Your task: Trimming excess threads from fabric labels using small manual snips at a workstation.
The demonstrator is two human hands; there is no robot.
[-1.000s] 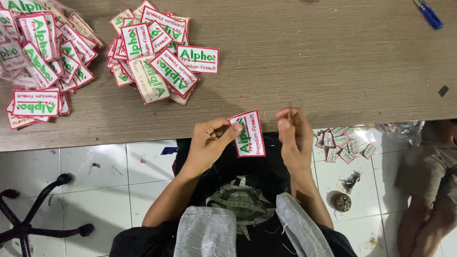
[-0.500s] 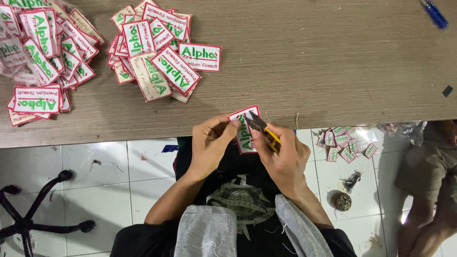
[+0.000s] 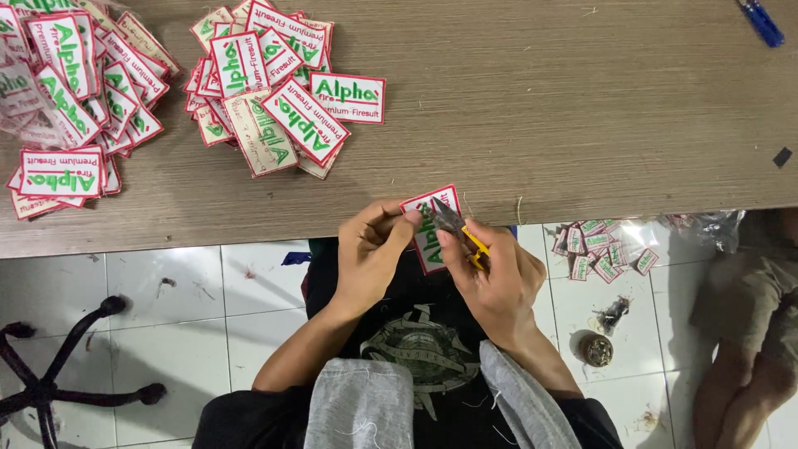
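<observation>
- Left hand (image 3: 371, 249) pinched a white patch (image 3: 428, 218) with a red border and green lettering by its left edge, just over the near edge of the wooden table (image 3: 532, 125).
- Right hand (image 3: 490, 278) gripped small yellow-handled snips (image 3: 459, 231), blades touching the patch face.
- Two heaps of like patches (image 3: 266, 91) lay on the table, well apart from the hands.

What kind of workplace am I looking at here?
Likely a small garment-label finishing workshop: piles of embroidered patches on a wooden worktable, thread snips in the right hand, more patches bagged on the tiled floor.
</observation>
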